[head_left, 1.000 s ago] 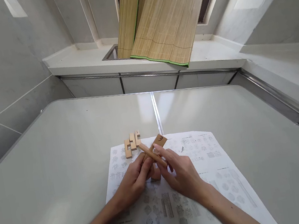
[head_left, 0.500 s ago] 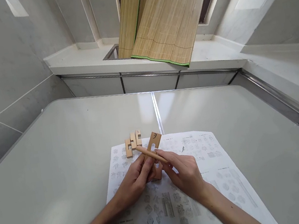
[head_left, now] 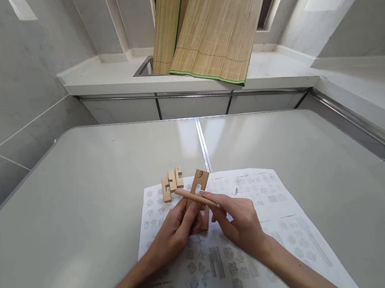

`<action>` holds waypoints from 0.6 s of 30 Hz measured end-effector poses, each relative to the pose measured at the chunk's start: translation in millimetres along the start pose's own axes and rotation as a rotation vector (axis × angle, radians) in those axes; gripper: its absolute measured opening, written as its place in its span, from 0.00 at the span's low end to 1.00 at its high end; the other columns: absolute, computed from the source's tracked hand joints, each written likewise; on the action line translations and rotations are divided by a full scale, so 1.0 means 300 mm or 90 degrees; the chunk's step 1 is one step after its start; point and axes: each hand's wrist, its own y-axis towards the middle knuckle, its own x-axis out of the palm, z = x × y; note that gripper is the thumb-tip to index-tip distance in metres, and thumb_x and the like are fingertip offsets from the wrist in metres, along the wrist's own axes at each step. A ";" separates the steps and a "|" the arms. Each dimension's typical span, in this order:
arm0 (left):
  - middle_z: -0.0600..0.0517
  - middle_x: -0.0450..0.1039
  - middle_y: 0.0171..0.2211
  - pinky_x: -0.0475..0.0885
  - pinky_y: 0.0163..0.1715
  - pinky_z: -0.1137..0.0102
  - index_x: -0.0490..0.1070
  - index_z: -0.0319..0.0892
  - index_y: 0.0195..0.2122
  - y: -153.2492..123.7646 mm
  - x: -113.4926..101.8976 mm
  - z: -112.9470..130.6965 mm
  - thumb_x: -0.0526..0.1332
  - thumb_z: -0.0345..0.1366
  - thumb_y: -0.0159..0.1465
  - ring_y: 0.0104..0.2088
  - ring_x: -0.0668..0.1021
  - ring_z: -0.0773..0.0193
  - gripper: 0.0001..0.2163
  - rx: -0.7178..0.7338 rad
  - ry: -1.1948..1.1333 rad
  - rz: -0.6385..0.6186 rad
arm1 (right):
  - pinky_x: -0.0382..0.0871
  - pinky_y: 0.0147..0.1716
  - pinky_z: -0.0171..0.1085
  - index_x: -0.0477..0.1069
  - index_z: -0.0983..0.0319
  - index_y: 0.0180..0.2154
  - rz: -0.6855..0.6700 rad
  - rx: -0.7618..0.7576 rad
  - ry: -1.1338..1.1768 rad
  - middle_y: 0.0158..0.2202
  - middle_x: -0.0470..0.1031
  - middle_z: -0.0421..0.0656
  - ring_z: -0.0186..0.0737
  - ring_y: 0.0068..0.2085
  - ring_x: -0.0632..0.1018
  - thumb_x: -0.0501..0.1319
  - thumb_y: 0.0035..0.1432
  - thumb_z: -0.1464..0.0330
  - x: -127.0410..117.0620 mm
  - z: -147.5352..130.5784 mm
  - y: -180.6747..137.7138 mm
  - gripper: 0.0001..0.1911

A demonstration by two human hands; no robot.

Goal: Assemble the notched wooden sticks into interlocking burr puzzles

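My left hand (head_left: 182, 228) is closed around a flat wooden puzzle piece (head_left: 200, 179) with cut-out slots and a dark mark like a "3" near its upper end. A thin wooden stick (head_left: 193, 196) lies slantwise across the front of that piece. The fingers of my right hand (head_left: 239, 219) pinch the stick near its lower right end, and my left thumb is close beside it. Several small notched wooden blocks (head_left: 172, 180) stand side by side just beyond my left hand. The lower part of the flat piece is partly covered by my fingers.
Under my hands a large printed sheet (head_left: 279, 252) with small diagrams covers the near part of the white table (head_left: 78, 206). A metal seam (head_left: 203, 144) runs down the table's far half. Behind it are a counter (head_left: 109, 79) and a hanging bamboo mat (head_left: 214, 28).
The stick's lower right end has shifted slightly right with my right hand and now shows past the fingertips. My left hand keeps its hold on the flat piece.
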 end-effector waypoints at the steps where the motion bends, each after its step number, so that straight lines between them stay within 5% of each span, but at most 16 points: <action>1: 0.58 0.58 0.24 0.61 0.27 0.69 0.64 0.43 0.35 -0.001 0.000 0.000 0.50 0.53 0.76 0.24 0.61 0.68 0.20 0.001 0.004 0.002 | 0.79 0.26 0.31 0.73 0.57 0.58 -0.002 0.007 0.009 0.41 0.87 0.42 0.35 0.31 0.86 0.58 0.73 0.76 -0.001 0.001 -0.001 0.17; 18: 0.59 0.58 0.23 0.61 0.26 0.69 0.62 0.44 0.36 -0.005 0.026 0.003 0.51 0.52 0.76 0.23 0.61 0.68 0.18 0.011 -0.032 0.038 | 0.81 0.30 0.32 0.75 0.55 0.57 0.002 0.066 0.024 0.42 0.87 0.40 0.34 0.28 0.85 0.57 0.74 0.74 0.015 -0.004 -0.016 0.16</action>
